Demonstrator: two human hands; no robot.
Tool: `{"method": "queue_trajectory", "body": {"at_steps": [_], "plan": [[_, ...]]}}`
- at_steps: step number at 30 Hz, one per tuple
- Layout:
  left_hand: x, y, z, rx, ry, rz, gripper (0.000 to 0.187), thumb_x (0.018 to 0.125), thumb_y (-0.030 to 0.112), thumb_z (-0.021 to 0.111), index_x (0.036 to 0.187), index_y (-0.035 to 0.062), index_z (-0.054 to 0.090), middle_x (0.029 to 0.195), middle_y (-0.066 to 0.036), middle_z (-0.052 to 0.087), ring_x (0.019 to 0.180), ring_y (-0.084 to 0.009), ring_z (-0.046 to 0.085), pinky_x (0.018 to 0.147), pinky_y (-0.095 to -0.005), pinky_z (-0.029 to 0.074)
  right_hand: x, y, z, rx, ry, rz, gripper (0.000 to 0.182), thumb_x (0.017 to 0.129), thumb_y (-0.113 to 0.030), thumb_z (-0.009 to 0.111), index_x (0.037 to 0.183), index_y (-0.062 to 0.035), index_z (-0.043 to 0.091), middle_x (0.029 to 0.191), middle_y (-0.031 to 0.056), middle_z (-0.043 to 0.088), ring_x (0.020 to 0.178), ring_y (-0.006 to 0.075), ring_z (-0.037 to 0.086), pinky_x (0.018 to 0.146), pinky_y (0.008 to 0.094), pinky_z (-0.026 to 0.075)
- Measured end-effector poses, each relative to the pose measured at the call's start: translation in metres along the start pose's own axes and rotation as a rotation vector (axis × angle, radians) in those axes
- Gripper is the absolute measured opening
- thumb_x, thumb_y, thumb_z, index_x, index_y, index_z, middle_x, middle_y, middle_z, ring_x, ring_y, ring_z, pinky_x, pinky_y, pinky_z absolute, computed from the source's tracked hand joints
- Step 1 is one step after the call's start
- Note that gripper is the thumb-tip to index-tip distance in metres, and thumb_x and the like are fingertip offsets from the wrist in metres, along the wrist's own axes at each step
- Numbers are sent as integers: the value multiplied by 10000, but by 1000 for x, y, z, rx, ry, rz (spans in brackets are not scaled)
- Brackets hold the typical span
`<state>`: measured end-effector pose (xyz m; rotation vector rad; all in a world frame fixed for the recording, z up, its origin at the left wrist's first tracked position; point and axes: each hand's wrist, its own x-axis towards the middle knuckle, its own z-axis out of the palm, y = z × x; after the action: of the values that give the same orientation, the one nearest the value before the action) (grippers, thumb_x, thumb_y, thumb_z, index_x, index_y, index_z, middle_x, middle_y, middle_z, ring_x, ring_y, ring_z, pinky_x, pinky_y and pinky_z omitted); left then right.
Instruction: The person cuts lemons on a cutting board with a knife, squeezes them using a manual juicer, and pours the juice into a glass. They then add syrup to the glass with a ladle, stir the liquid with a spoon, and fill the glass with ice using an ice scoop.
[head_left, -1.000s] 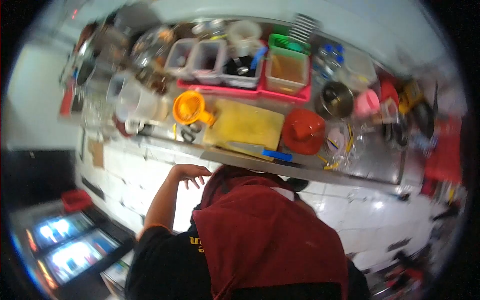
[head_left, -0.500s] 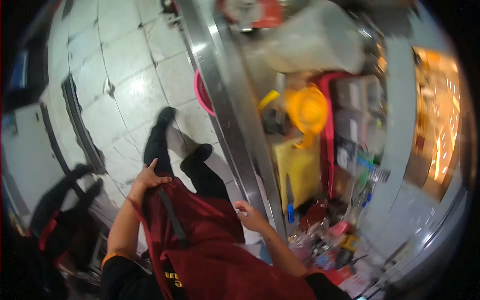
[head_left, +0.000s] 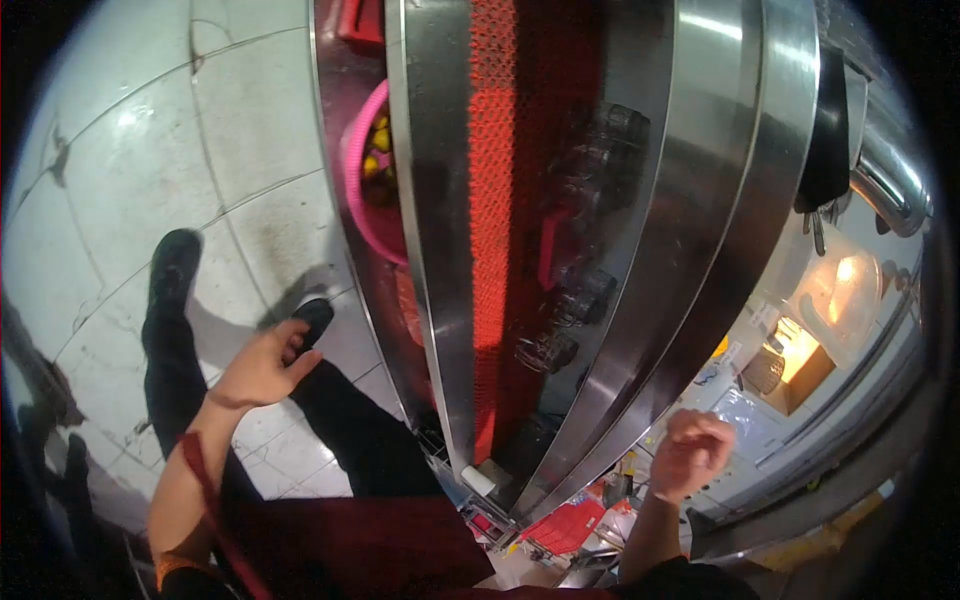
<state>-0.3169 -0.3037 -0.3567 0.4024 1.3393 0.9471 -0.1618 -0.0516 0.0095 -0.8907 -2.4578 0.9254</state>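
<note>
My left hand point(head_left: 268, 367) hangs in the air over the floor, in front of my dark-trousered legs. Its fingers curl loosely and its thumb stands apart, with nothing seen in it. On the right, my right hand point(head_left: 692, 455) is raised beside the steel counter point(head_left: 725, 120). Its fingers are curled in, and no object shows in them. A dark red apron point(head_left: 350, 535) covers my lap. Neither hand visibly touches the counter or its shelves.
Under the counter, a red mesh mat point(head_left: 492, 200) lines a shelf with clear glass mugs point(head_left: 548, 352). A pink basket point(head_left: 352, 190) with yellow and dark contents sits lower down. A red basket point(head_left: 562, 528) stands near the bottom. White floor tiles point(head_left: 255, 95) lie left.
The view has swung to the counter's shelves. My left hand has come away from the apron. My right hand has moved up and right, away from my lap.
</note>
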Motion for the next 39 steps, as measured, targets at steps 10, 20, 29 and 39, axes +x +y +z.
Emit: {"method": "queue_trajectory", "body": {"at_steps": [10,20,29,39], "plan": [[283,231,132,127,431,993,437,856,225,613,1230,30,498,1192,-207,540,1125,-412,502,910,-465,456,-18,34,18,-209,217,-237,380,876,-394,632,912,-40,500,677,31,509,582,124,475,587,281,353],[329,280,149,347,541,731,479,895,348,534,1224,3,490,1234,-220,484,1169,-405,427,940,-588,335,-18,45,14,-69,160,-283,420,826,-419,694,884,-36,534,651,36,502,557,133,461,542,296,346],[137,223,124,392,177,738,254,888,215,571,947,-13,665,917,-206,668,880,-352,635,782,-454,489,-9,16,4,-32,63,-225,210,709,-100,720,892,-67,622,729,75,593,624,248,589,558,362,468],[-60,193,173,498,-672,109,489,844,293,701,1233,114,466,894,-175,601,581,-233,514,482,-378,427,-245,-24,-15,256,169,355,448,811,-142,629,1225,-29,499,1158,229,561,1105,354,551,913,433,440]]}}
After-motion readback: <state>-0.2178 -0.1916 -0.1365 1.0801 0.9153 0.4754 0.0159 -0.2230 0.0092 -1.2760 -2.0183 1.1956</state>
